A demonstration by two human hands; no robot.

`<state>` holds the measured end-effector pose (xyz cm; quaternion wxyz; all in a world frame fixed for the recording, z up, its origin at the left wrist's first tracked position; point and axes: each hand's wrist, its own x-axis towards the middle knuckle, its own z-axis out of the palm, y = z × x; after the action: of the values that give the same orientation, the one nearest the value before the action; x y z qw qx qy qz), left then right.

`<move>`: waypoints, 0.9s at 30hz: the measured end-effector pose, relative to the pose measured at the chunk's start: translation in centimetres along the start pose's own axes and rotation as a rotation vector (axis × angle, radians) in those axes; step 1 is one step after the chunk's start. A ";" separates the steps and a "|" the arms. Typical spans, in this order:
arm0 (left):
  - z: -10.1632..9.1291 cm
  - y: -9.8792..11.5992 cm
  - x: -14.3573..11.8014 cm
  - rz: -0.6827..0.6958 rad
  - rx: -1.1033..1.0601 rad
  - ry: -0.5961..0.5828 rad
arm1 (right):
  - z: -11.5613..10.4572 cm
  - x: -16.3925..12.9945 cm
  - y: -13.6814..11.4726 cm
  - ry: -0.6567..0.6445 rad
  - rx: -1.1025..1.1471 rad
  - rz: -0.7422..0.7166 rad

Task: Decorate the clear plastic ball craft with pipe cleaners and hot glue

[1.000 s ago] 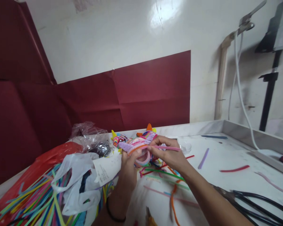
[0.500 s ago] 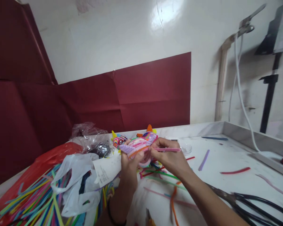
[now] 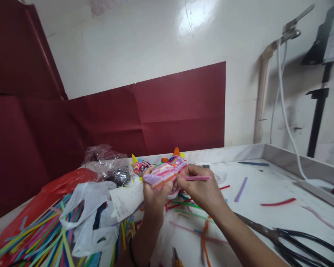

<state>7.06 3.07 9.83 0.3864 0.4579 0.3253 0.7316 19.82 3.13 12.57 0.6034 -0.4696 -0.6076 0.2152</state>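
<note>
On my feed the left hand (image 3: 155, 198) grips one fuzzy craft (image 3: 163, 174), striped pink, purple and orange, above the white table (image 3: 267, 185); the right hand (image 3: 202, 185) pinches one slim pink strip (image 3: 197, 178) beside it. Farther right I count one straight lilac strip (image 3: 241, 189) and one pair of black-handled metal scissors (image 3: 273, 235).

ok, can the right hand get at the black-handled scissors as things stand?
Probably yes: the scissors lie close on that side, with nothing visible lying on them. But the right hand is pinching a pink strip, so it would likely need freeing first.
</note>
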 end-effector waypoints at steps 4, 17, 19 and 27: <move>0.0 0.0 0.0 -0.023 -0.028 0.009 | 0.2 -0.3 -0.4 0.013 -0.040 -0.046; -0.2 0.7 0.1 -0.136 -0.128 -0.025 | -3.2 0.7 -0.8 -0.222 -0.068 -0.520; -0.2 0.7 0.1 -0.140 -0.118 -0.018 | -3.2 0.8 -0.6 -0.149 -0.169 -0.680; -0.5 0.7 0.0 -0.087 -0.084 0.026 | -2.5 0.5 -0.5 0.012 -0.300 -0.926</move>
<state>6.45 2.71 10.26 0.4323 0.4170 0.3189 0.7332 22.09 2.55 13.67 0.5648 -0.2330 -0.7735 -0.1684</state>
